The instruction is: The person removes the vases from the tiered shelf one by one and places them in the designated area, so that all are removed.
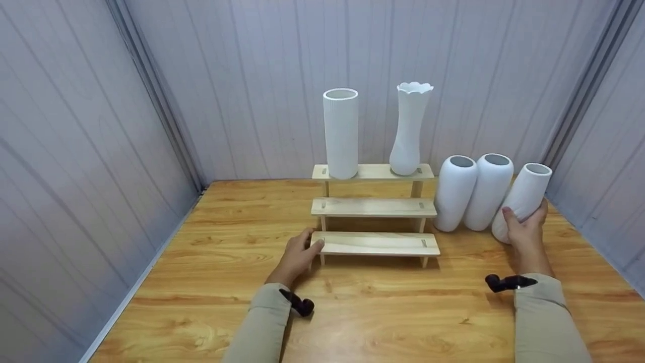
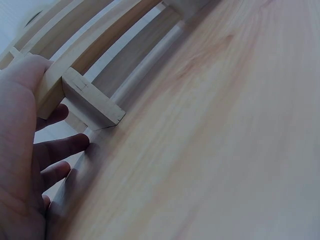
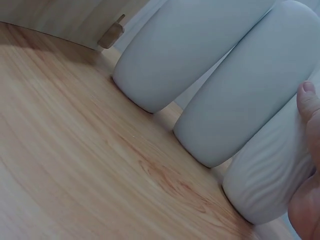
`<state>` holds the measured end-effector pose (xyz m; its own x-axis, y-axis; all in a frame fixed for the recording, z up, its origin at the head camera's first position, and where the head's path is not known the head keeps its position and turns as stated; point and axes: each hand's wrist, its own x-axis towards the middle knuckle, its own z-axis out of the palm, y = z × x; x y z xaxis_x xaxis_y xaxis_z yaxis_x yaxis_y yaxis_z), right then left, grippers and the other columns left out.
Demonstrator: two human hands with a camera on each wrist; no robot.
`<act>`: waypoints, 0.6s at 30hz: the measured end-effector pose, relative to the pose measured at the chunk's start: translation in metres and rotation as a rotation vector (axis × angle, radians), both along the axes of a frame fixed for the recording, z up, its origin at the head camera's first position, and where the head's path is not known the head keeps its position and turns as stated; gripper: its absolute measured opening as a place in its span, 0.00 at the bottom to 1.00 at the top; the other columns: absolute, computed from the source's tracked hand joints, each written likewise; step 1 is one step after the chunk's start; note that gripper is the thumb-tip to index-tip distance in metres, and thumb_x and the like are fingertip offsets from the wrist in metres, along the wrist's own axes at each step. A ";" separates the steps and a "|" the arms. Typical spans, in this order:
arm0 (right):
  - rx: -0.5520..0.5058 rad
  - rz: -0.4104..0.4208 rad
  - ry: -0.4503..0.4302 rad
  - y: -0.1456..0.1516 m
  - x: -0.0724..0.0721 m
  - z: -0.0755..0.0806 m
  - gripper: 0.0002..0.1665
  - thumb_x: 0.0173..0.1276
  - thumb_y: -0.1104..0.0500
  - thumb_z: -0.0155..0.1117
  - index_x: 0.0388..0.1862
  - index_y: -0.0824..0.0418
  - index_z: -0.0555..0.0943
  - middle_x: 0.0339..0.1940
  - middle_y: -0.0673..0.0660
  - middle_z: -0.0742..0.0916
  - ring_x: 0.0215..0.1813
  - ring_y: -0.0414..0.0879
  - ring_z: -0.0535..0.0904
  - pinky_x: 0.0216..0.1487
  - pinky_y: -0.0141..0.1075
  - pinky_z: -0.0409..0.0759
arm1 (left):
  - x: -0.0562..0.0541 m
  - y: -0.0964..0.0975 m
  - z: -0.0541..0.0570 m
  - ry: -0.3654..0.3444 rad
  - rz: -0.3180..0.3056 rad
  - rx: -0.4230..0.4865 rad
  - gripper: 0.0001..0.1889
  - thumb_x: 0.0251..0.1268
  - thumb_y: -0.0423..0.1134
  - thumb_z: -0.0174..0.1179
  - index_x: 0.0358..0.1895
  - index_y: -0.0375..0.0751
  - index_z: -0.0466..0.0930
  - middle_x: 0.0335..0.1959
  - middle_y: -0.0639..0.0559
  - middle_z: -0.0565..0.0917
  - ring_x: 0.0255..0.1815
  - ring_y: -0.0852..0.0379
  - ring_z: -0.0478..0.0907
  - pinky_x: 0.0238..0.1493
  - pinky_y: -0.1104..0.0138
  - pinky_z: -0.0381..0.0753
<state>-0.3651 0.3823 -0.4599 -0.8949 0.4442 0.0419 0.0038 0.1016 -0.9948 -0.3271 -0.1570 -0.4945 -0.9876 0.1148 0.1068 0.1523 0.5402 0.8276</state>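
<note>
My right hand [image 1: 525, 234] grips a white vase with wavy ridges [image 3: 272, 162] low on its body, thumb on the near side. That vase stands at the right end of a row, beside two smooth white vases [image 1: 456, 194] [image 1: 489, 191]. My left hand [image 1: 298, 256] holds the left end of the lowest step of a three-tier wooden stand [image 1: 375, 243]. In the left wrist view the thumb lies over the board's end and a fingertip [image 2: 59, 114] shows beneath it; the other fingers spread below, near the tabletop.
On the stand's top tier are a tall ribbed cylindrical vase [image 1: 341, 136] and a white vase with a scalloped rim [image 1: 410, 131]. The wood-grain table [image 1: 242, 222] runs back to a pale panelled wall [image 1: 252, 91], with walls at both sides.
</note>
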 end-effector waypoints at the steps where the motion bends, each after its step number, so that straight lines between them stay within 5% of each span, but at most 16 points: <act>1: -0.026 0.005 0.001 0.001 0.000 0.000 0.58 0.76 0.47 0.58 0.81 0.39 0.23 0.84 0.55 0.40 0.82 0.46 0.38 0.79 0.38 0.35 | 0.000 0.001 0.000 -0.006 0.002 0.000 0.34 0.74 0.60 0.54 0.75 0.44 0.65 0.73 0.35 0.66 0.76 0.37 0.56 0.73 0.43 0.58; 11: -0.091 -0.016 -0.011 0.003 0.000 0.006 0.58 0.75 0.45 0.58 0.79 0.31 0.23 0.84 0.47 0.37 0.82 0.41 0.36 0.77 0.34 0.33 | -0.005 0.002 0.004 0.057 -0.020 -0.013 0.30 0.75 0.56 0.55 0.71 0.44 0.70 0.62 0.40 0.75 0.65 0.43 0.68 0.67 0.47 0.67; 18: -0.165 -0.058 0.073 -0.006 0.005 0.006 0.56 0.73 0.52 0.64 0.82 0.35 0.35 0.84 0.50 0.50 0.79 0.40 0.48 0.77 0.33 0.44 | 0.001 -0.002 -0.001 -0.015 -0.003 -0.020 0.34 0.74 0.60 0.53 0.76 0.46 0.65 0.70 0.42 0.71 0.75 0.41 0.57 0.72 0.45 0.59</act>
